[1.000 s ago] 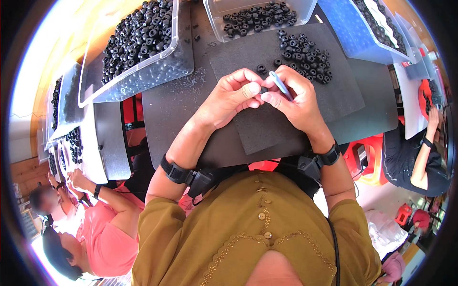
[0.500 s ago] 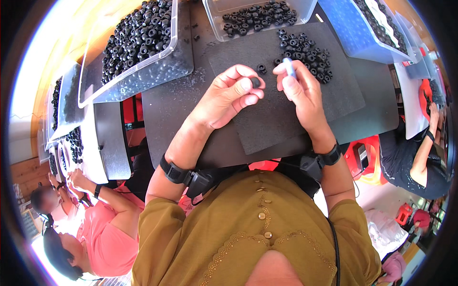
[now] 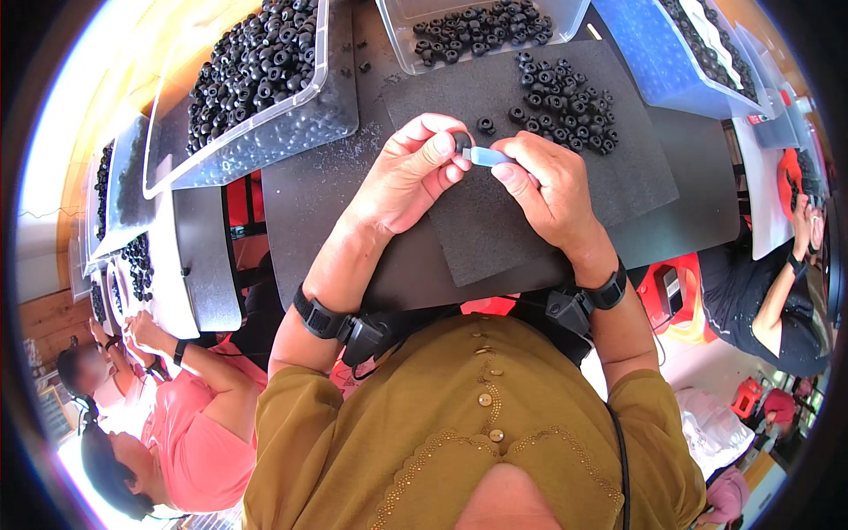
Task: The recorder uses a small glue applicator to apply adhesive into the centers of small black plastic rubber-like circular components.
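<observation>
My left hand (image 3: 411,172) pinches a small round black part (image 3: 461,141) between thumb and fingers. My right hand (image 3: 552,185) grips a short light-blue-handled tool (image 3: 490,157). Its pale, narrow tip meets the black part or lies right against it; the exact contact is too small to tell. Both hands are above a dark square mat (image 3: 495,234). Just beyond them, a single black part (image 3: 485,125) rests on the mat. A loose group of similar hollow black parts (image 3: 565,104) spreads over the mat's far right.
A clear bin (image 3: 340,115) heaped with black parts stands at the far left. Another clear bin (image 3: 397,44) is behind the mat, and a bluish bin (image 3: 654,75) at the far right. Dark crumbs dot the table (image 3: 305,203). Other people sit on both sides.
My right hand has turned and moved left, swinging the blue tool from upright to level. The tool's tip now reaches the black part in my left hand, which has shifted slightly left.
</observation>
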A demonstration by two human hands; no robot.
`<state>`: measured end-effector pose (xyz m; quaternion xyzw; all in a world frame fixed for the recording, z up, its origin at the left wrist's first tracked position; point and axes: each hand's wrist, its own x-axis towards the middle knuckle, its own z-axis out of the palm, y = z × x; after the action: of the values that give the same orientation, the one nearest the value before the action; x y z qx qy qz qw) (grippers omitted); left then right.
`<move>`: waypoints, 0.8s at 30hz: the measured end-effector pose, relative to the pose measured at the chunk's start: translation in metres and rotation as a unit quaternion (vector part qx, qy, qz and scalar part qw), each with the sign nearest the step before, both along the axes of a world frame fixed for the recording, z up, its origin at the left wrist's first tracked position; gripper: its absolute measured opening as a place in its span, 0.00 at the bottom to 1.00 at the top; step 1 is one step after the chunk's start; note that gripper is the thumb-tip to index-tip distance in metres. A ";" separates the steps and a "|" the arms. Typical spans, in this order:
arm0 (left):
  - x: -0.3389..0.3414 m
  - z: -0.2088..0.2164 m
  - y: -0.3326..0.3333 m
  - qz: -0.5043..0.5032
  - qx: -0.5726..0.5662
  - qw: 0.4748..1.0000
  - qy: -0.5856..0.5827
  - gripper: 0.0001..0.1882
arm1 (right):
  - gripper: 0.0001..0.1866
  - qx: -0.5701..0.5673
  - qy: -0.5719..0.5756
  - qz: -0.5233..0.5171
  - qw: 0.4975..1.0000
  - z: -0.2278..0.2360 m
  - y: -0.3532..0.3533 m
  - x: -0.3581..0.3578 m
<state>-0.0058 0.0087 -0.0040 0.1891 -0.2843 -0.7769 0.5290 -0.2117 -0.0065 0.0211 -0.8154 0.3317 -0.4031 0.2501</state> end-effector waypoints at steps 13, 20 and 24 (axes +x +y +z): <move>0.002 0.001 0.003 -0.028 -0.015 0.998 -0.048 0.11 | 0.08 0.020 -0.029 -0.106 0.994 -0.002 -0.002 0.001; 0.039 0.091 0.005 0.243 -0.321 0.851 -0.337 0.05 | 0.10 0.046 -0.169 -0.140 0.975 -0.005 -0.004 -0.007; 0.084 0.127 -0.023 0.453 -0.339 0.565 -0.600 0.12 | 0.11 0.040 -0.178 -0.139 0.973 -0.004 -0.002 -0.007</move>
<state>0.0785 -0.0142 0.1232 0.5227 -0.6559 0.0111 0.5444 -0.2185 -0.0080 0.0170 -0.6653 0.4080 -0.5593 0.2793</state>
